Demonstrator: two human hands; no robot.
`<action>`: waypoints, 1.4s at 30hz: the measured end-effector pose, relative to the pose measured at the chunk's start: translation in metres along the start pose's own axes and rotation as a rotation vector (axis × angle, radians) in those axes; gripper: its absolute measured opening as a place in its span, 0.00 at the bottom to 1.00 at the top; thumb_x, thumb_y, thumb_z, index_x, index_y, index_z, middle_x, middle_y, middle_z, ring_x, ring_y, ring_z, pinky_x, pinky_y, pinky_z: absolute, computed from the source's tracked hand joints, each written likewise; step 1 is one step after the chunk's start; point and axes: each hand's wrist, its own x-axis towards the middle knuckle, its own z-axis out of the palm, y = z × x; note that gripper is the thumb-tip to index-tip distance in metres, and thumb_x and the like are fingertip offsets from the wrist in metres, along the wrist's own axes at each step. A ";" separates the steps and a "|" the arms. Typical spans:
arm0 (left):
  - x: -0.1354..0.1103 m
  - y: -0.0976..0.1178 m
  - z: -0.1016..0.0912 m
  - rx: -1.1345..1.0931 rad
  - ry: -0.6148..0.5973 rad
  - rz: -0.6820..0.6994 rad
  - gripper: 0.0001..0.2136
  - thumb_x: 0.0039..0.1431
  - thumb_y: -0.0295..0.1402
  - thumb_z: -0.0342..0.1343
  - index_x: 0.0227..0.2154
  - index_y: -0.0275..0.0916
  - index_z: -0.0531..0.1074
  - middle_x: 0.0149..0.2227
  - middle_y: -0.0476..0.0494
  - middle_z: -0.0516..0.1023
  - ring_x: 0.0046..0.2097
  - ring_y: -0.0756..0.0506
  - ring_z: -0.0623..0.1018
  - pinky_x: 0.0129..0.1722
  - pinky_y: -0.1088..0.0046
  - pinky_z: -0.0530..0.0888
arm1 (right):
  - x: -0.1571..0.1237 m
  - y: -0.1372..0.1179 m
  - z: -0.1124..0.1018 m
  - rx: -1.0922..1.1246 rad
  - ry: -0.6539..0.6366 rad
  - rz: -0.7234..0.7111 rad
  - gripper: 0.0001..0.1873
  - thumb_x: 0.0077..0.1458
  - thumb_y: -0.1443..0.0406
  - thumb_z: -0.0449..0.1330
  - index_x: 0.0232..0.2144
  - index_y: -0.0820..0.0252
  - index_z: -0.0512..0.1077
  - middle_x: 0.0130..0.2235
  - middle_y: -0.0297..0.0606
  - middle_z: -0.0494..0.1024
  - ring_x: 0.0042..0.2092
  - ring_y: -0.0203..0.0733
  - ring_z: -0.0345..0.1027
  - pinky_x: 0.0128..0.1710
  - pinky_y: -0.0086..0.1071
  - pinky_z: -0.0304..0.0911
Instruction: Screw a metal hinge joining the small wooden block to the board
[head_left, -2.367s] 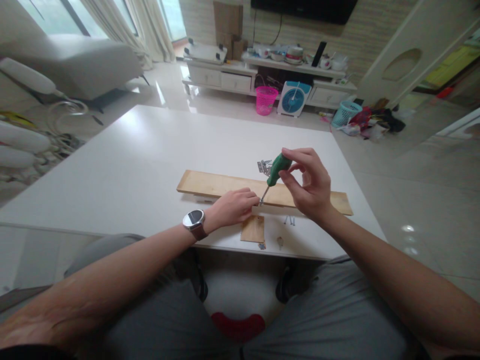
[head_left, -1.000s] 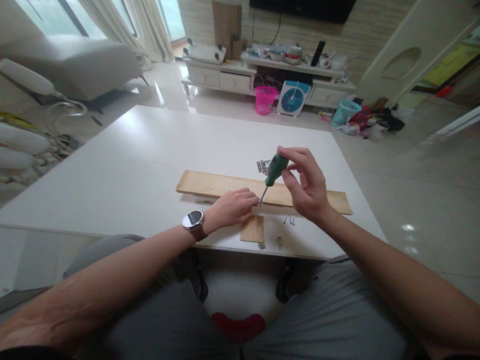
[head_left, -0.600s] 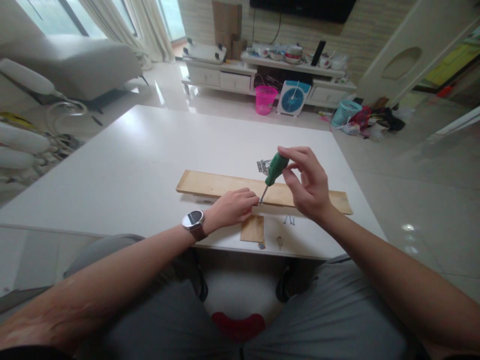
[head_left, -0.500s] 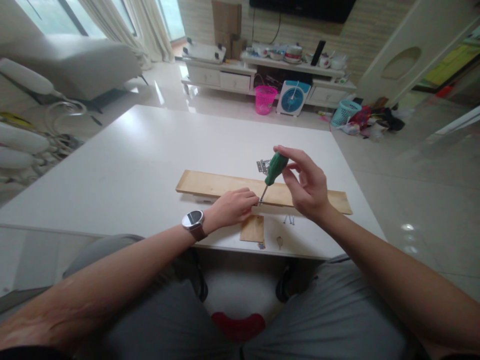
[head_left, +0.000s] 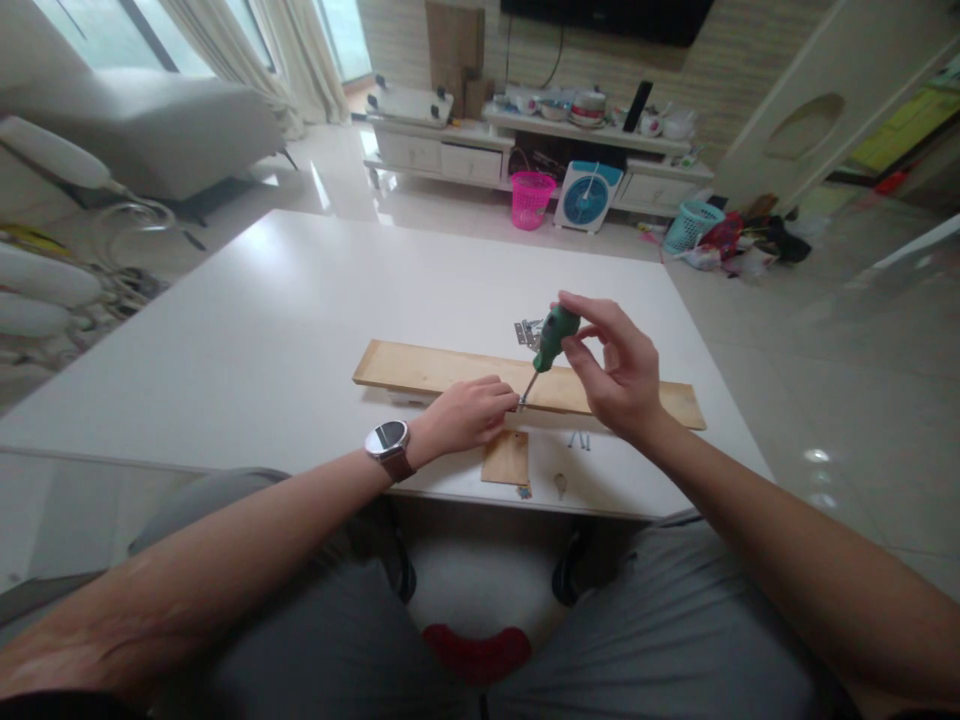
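Note:
My right hand [head_left: 621, 368] is closed around the green handle of a screwdriver [head_left: 553, 338], thumb and fingertips pinching its upper part. The screwdriver's shaft slants down to a small metal piece [head_left: 523, 403] at the front edge of a long wooden board [head_left: 420, 367]. Against that same edge, my left hand [head_left: 472, 412] is closed, its fingertips pressed together at the metal piece, which they partly hide. Just behind the board lie several metal hinges [head_left: 528, 333]. In front sits a small wooden plate [head_left: 505, 460], with several screws [head_left: 580, 440] to its right.
The board rests raised on the white table [head_left: 225, 330]. Near the table's front edge lie a little heap of small hardware [head_left: 524, 491] and a small metal item [head_left: 560, 487]. Beyond the table stand a pink basket [head_left: 531, 203], a blue-and-white fan [head_left: 587, 197] and a low cabinet [head_left: 420, 152].
The screwdriver handle and my right hand have shifted very slightly right. The tip stays at the metal piece, and my left hand holds its place.

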 end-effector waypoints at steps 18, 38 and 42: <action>-0.001 -0.001 0.002 -0.011 0.017 0.000 0.07 0.66 0.24 0.54 0.42 0.41 0.74 0.44 0.41 0.81 0.47 0.40 0.78 0.42 0.65 0.74 | 0.001 0.001 0.001 -0.074 0.073 -0.032 0.24 0.62 0.62 0.71 0.59 0.41 0.77 0.46 0.36 0.79 0.46 0.46 0.74 0.38 0.40 0.75; -0.001 -0.001 0.002 -0.005 0.031 0.007 0.06 0.66 0.24 0.54 0.41 0.40 0.73 0.43 0.41 0.81 0.46 0.41 0.77 0.41 0.65 0.73 | -0.003 0.001 0.001 -0.002 0.054 0.020 0.20 0.69 0.64 0.61 0.60 0.44 0.75 0.56 0.39 0.81 0.56 0.49 0.77 0.44 0.42 0.78; -0.001 0.000 0.001 -0.012 0.026 0.003 0.06 0.66 0.24 0.55 0.41 0.40 0.73 0.43 0.41 0.81 0.46 0.41 0.77 0.41 0.65 0.73 | -0.003 0.001 0.002 -0.005 0.067 0.005 0.20 0.68 0.65 0.63 0.59 0.44 0.75 0.52 0.38 0.81 0.52 0.48 0.78 0.42 0.42 0.77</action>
